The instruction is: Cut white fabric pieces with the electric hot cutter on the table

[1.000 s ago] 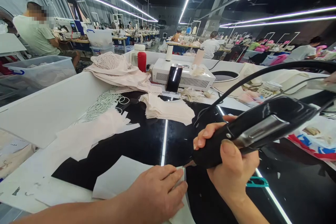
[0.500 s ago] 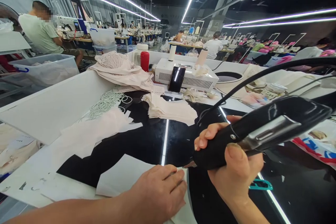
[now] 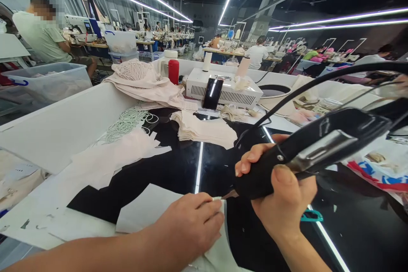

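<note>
Gripping black tool (image 3: 312,153) in closed right hand (image 3: 283,197). Holding pale material (image 3: 225,253) beside tool's tip with half-curled left hand (image 3: 191,223).

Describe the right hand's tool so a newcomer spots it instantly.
Over the right half of the glossy black tabletop, find the right hand. It grips a bulky black tool, slanted so its narrow tip ends close to the left hand. A long silvery strip along its side sets it apart from the small teal item beside the wrist.
</note>
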A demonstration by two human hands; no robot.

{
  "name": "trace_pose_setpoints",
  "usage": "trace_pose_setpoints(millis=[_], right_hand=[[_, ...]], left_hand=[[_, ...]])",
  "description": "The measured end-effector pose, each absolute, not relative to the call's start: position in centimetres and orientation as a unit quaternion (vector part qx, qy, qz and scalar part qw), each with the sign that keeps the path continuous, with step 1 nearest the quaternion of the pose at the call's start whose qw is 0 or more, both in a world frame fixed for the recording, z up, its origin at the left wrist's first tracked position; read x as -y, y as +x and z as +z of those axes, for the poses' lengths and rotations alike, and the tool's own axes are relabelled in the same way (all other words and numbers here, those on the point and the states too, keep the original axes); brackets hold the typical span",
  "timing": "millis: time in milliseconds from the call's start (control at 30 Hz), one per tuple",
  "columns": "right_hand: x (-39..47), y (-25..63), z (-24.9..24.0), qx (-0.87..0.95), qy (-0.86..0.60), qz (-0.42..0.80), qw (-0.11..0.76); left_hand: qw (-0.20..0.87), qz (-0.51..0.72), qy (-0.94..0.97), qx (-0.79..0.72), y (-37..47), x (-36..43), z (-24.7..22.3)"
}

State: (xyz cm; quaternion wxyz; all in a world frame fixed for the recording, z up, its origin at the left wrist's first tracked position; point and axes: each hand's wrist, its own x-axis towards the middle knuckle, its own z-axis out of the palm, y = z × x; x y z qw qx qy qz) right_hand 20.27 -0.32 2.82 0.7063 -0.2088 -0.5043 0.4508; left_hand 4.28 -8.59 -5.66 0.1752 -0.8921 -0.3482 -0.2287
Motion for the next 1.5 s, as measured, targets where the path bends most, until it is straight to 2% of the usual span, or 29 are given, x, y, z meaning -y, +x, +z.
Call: trace_pose_setpoints(millis=[167,367,467,567,967,1500], right_hand=[[1.0,22.3,4.2,0.478,-0.235,0.441,0.722],[2.9,23.6,3.8,0.484,-0.242,0.427,0.725],[3.7,23.5,3.5,0.483,-0.233,0.44,0.72],[4.0,23.4,3.0,0.491,-0.224,0.445,0.714],[3.8,23.3,1.5,0.512,-0.228,0.438,0.703],[3.7,22.6,1.6,0.508,-0.205,0.444,0.709]], left_hand=[[0.143,-0.203,-0.884,0.397,2.8,7.0,-4.7],[0.186,-0.236,-0.868,0.395,1.3,5.5,-3.0],[0.109,-0.287,-0.88,0.362,1.8,6.3,-2.7],[0.052,-0.288,-0.904,0.31,2.7,7.4,-2.7],[0.127,-0.257,-0.919,0.269,5.1,8.2,-2.9],[0.116,-0.227,-0.921,0.296,5.2,8.5,-2.8]])
